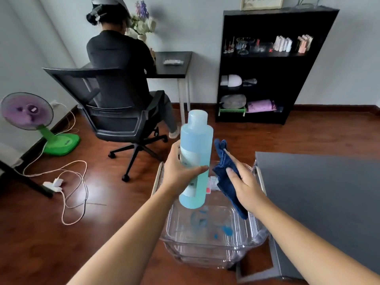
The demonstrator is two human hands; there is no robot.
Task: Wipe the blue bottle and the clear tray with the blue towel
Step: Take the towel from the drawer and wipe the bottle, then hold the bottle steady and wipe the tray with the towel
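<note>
A room with a wooden floor.
A person (119, 64) sat in an office chair (115, 118) at 11 o'clock; black shelf (277, 14) at 1, fan (26, 111) at 9, grey bench (318, 192) at 4.

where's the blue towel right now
In the head view the blue towel is right of centre, held up in the right hand. It sits just right of the blue bottle and above the clear tray.

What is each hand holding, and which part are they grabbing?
The left hand grips the blue bottle around its middle, over the label. The right hand holds the blue towel about midway along, with cloth sticking out above and below the hand.
</note>
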